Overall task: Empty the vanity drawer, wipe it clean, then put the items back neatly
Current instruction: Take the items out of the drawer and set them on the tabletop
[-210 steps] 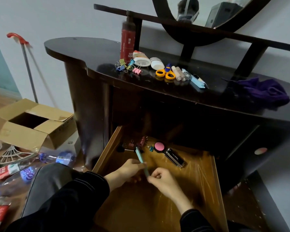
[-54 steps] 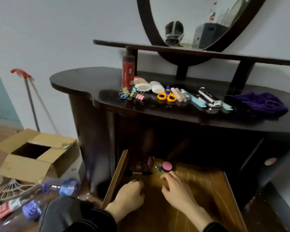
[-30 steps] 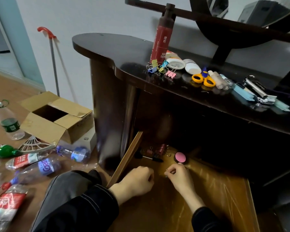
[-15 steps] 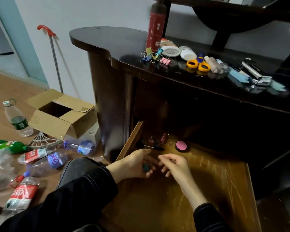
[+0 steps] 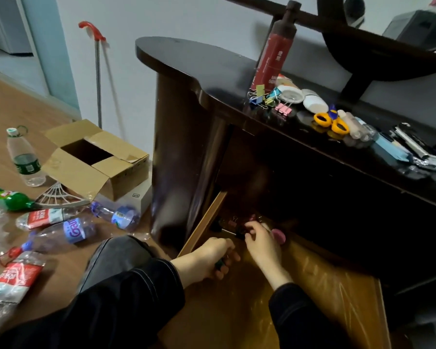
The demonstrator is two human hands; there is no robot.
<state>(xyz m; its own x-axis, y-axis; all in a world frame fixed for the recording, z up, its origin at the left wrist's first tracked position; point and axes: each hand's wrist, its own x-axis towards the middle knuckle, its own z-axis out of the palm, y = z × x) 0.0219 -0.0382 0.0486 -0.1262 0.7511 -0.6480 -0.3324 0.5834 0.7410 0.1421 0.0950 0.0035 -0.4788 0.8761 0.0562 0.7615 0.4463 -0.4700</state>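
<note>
one bottle label (image 5: 72, 231) reads "gan"; left hand (image 5: 208, 260) fingers (image 5: 230, 259) grasp something green (image 5: 219, 263), right hand's (image 5: 262, 241) cannot tell.

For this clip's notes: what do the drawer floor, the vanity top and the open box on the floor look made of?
Drawer floor: likely wood or veneer board, orange-brown, under a clear plastic liner, judging by wrinkled glare. Vanity top: dark wood, glossy lacquer; it shows soft reflections. Box: brown cardboard, matte, creased flaps.
</note>
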